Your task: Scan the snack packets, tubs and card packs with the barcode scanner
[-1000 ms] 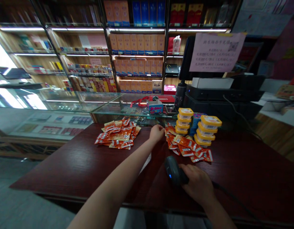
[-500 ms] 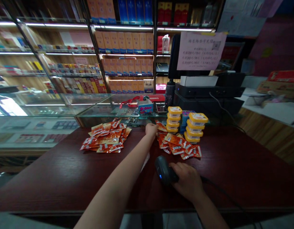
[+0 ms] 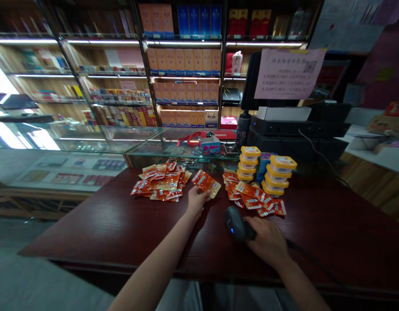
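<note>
My left hand (image 3: 197, 201) grips one orange-red snack packet (image 3: 205, 183) by its lower edge, raised a little over the dark wooden counter (image 3: 121, 233). In my right hand (image 3: 267, 240) is a black barcode scanner (image 3: 237, 224) with a blue light on its side; its head points away and to the left. A left pile of similar packets (image 3: 163, 181) lies beyond my left hand. Another pile of packets (image 3: 251, 196) spreads in front of two stacks of yellow-lidded tubs, the left stack (image 3: 248, 164) and the right stack (image 3: 279, 176).
A glass display case (image 3: 147, 149) borders the counter's far side, with a small blue-pink box (image 3: 210, 145) on it. Behind the tubs stand a monitor (image 3: 251, 82) bearing a paper sign and a black cash drawer (image 3: 299, 144). The scanner's cable (image 3: 311, 259) trails right.
My left hand has drawn back from the right pile with a packet, now held up between the two piles. The view has turned slightly left; my right hand still holds the scanner.
</note>
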`<action>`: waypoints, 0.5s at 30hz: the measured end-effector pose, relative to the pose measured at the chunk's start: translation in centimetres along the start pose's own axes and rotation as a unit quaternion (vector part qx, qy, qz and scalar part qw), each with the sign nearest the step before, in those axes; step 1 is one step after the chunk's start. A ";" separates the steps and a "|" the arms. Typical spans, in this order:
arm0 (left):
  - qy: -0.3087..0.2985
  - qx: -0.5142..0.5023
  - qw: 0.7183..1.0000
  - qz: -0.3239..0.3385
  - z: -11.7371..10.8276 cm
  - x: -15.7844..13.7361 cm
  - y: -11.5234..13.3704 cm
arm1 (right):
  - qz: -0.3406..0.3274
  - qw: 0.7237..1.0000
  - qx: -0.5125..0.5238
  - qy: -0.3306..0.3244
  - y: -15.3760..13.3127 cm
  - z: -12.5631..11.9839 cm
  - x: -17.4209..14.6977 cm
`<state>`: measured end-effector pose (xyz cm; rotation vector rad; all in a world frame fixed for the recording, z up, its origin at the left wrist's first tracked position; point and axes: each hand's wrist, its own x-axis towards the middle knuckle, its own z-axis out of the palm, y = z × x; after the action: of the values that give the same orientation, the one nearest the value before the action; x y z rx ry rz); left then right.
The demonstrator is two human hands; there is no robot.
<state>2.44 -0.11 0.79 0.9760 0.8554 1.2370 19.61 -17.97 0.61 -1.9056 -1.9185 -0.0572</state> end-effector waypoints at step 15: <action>-0.038 0.005 0.997 0.061 -0.9 0.5 -2.6 | 0.122 0.953 0.270 0.065 -4.1 -3.3 1.2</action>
<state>2.61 0.38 -2.00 1.0901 0.7534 1.2914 16.57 -18.14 5.08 -1.6890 -1.4101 0.3700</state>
